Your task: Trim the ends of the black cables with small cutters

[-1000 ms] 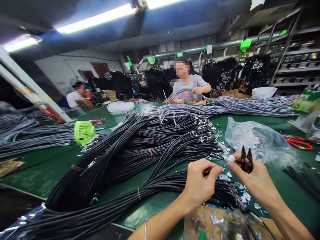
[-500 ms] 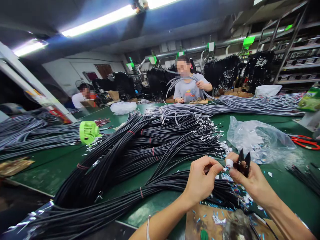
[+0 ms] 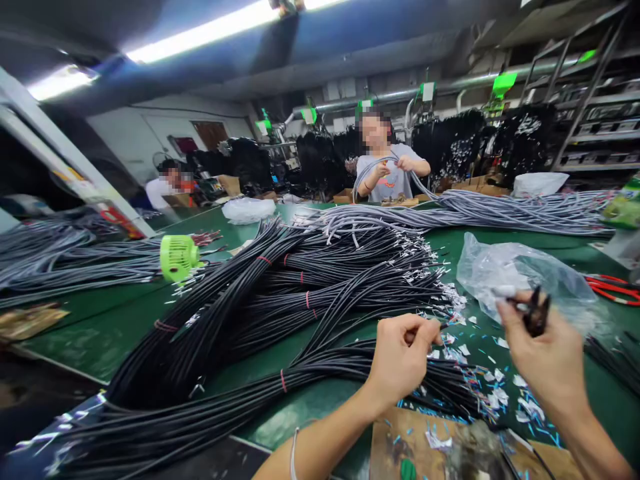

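Observation:
My left hand [image 3: 401, 353] is closed in a pinch on the end of a black cable [image 3: 441, 327], beside the ends of the bundled cables. To the right, my right hand [image 3: 545, 353] is raised and blurred by motion. Wrapped in it is a pair of dark cutters [image 3: 537, 312], whose pointed tips face up. A white scrap [image 3: 504, 292] shows at its thumb and forefinger. Bundles of black cables [image 3: 240, 400], tied with red bands, spread leftward across the green table [image 3: 280, 427].
White and blue clippings [image 3: 530, 407] litter the table beneath my hands. A clear plastic bag [image 3: 525, 267] lies behind my right hand. A brown board [image 3: 420, 440] is near the front edge. Grey cables [image 3: 480, 210], a green fan [image 3: 179, 258] and a co-worker [image 3: 393, 170] are farther back.
My right hand has moved right, away from my left hand, carrying the cutters and the white scrap. Across the table, the co-worker has brought both hands up to the grey cables.

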Demonstrator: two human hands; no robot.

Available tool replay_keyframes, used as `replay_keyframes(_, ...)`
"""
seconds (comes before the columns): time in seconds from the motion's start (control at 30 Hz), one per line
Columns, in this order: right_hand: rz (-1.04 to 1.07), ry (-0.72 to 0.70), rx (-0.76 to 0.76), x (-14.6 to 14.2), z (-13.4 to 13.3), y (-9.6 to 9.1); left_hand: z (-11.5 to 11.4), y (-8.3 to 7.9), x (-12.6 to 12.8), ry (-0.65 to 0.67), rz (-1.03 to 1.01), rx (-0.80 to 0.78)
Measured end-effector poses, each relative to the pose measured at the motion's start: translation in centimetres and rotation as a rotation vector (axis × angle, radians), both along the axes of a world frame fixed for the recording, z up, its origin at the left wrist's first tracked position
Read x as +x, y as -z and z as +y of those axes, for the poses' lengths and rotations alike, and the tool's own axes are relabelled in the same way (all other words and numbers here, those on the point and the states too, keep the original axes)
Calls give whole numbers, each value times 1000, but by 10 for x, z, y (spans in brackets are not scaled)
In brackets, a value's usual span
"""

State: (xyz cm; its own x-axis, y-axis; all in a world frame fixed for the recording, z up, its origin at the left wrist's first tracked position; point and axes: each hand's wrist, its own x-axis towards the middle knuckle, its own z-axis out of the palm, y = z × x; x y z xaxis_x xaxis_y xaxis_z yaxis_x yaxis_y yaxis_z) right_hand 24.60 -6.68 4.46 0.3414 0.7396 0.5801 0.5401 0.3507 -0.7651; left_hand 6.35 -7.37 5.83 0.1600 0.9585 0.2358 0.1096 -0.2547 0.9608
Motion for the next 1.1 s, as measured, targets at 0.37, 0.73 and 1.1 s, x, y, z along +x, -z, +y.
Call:
replay_keyframes(0.37, -198, -346, 14, -21, -19, -14, 0, 2, 2, -20, -14, 12)
replay_keyframes(0.73, -82, -342, -133, -22, -16, -9, 2, 6, 0, 67, 25, 29)
replay_keyframes(1.1, -150, -385, -85, -17, -18, -12, 6, 3, -6, 195, 56, -88)
